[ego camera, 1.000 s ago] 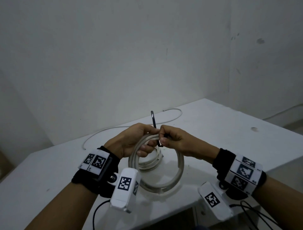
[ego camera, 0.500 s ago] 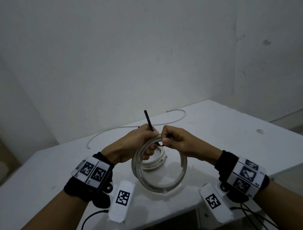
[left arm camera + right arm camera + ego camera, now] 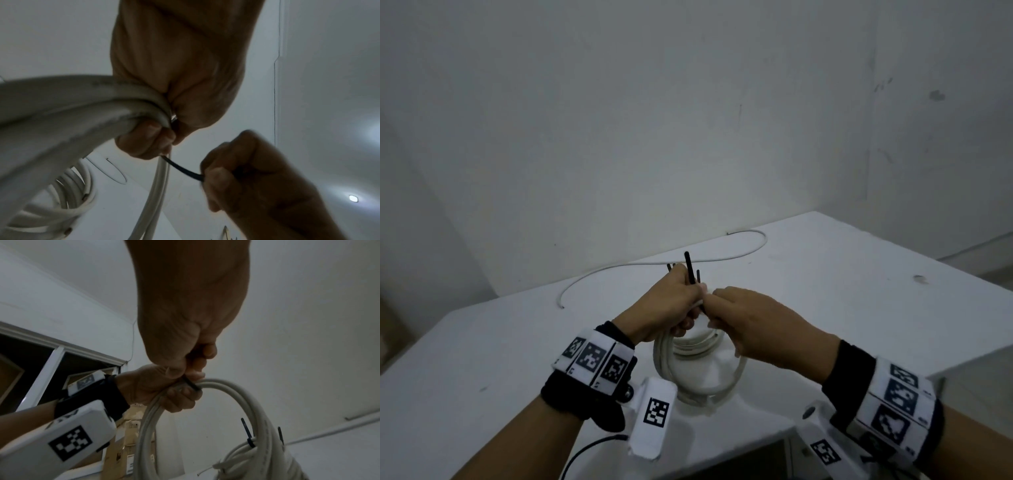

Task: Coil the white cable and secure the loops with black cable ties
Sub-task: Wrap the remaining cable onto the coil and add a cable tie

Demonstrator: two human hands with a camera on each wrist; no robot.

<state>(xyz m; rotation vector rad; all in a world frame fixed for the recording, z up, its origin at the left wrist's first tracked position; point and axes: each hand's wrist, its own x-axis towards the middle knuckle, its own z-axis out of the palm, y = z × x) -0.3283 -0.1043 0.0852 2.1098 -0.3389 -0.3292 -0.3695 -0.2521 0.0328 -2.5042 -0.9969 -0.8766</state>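
A coil of white cable (image 3: 702,383) stands upright on the white table (image 3: 842,291). My left hand (image 3: 686,310) grips the coil's top, fingers curled round the strands (image 3: 82,100). A black cable tie (image 3: 689,267) sticks up above that hand. My right hand (image 3: 717,308) is pressed against the left and pinches the tie (image 3: 191,383) where it crosses the coil (image 3: 236,389). In the left wrist view the tie (image 3: 183,169) runs from my left fingers (image 3: 148,141) into the right fist (image 3: 236,175).
A second, smaller white coil (image 3: 246,456) lies on the table behind, with black ties (image 3: 247,433) standing on it. A loose white cable (image 3: 654,265) curves along the table's back edge. Cardboard boxes (image 3: 131,421) are stacked beyond the left hand. The table's front edge is near my wrists.
My right hand has rolled knuckles-up and closed in against the left at the coil's top. The tie's tail still stands above the left hand. The coil has stayed upright.
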